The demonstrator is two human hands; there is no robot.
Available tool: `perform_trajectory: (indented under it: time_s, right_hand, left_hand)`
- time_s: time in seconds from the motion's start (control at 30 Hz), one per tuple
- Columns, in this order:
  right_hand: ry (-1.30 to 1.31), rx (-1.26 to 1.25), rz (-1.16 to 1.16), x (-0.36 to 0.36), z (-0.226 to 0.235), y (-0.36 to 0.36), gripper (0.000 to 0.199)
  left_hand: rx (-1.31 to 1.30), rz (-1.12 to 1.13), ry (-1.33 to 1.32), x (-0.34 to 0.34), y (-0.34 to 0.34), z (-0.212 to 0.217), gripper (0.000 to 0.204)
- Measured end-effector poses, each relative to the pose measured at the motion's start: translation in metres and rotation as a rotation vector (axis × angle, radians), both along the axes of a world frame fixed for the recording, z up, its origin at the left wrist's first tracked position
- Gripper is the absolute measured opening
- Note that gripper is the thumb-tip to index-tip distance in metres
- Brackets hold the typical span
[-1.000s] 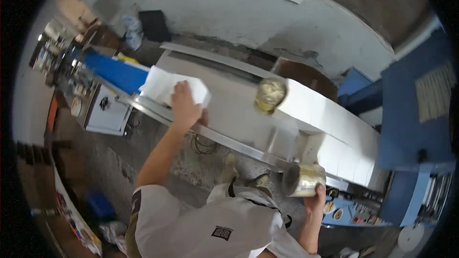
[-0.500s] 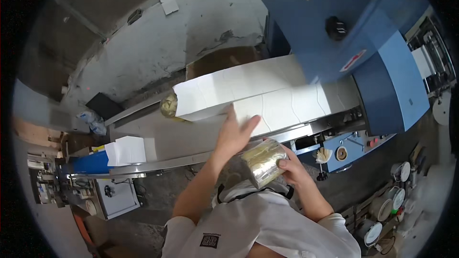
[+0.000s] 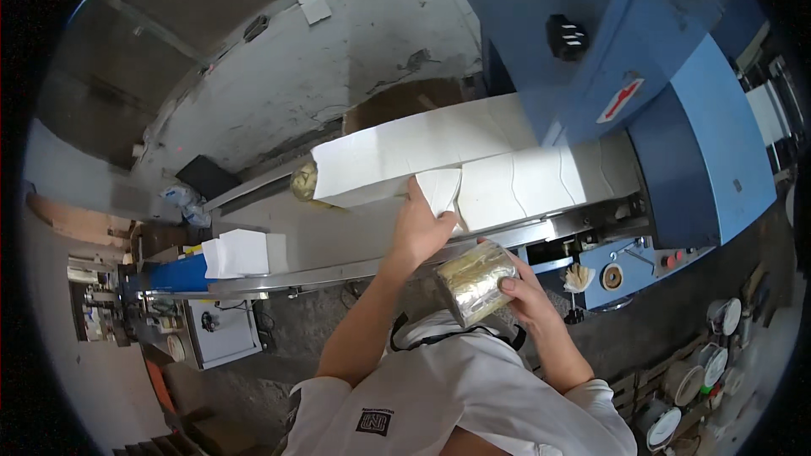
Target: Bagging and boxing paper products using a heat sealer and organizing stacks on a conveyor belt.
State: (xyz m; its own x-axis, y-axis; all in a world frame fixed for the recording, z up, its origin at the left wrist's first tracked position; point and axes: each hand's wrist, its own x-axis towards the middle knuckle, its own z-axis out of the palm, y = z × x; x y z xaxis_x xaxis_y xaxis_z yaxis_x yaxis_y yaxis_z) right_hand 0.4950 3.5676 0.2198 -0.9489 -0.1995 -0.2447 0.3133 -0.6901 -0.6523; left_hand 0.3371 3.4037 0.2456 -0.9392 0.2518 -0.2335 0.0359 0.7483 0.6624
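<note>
Fingers of left hand (image 3: 420, 230) clamp white stack (image 3: 441, 188); right hand's (image 3: 530, 297) clamp shiny gold bundle (image 3: 475, 285) near metal rail (image 3: 338, 271).

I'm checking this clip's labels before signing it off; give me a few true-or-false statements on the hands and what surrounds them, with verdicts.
1. The right hand holds a shiny gold-coloured cylinder. True.
2. The left hand touches that cylinder. False: it touches the left end of the nearer white paper row.
3. Another gold-coloured cylinder is at the left end of the farther white paper row. True.
4. The blue machine housing stands left of both rows. False: it stands at their right.
</note>
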Motion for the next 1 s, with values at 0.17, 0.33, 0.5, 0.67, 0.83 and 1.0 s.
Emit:
perform_trajectory:
  time_s: [0.17,0.33,0.5,0.67,0.83,1.0]
  right_hand:
    - [0.02,0.001,-0.013,-0.02,-0.007,-0.025,0.09]
    - [-0.002,0.181,-0.031,-0.032,-0.004,-0.042,0.099]
    - [-0.02,0.2,-0.093,-0.033,0.0,-0.055,0.101]
    - [-0.061,0.26,-0.115,-0.032,0.006,-0.071,0.102]
    - [-0.011,0.26,-0.143,-0.025,0.003,-0.075,0.096]
    - [-0.011,0.315,-0.204,-0.011,0.001,-0.067,0.099]
  left_hand:
    - [0.425,0.1,-0.047,-0.008,-0.085,-0.044,0.082]
    - [0.85,0.212,-0.348,-0.028,-0.255,-0.11,0.082]
    - [0.894,0.395,-0.495,-0.04,-0.365,-0.049,0.069]
    - [0.215,0.471,0.119,-0.044,-0.402,-0.041,0.064]
    - [-0.356,-0.004,0.639,-0.005,-0.289,-0.01,0.074]
    - [-0.662,-0.083,0.581,-0.015,-0.316,-0.059,0.035]
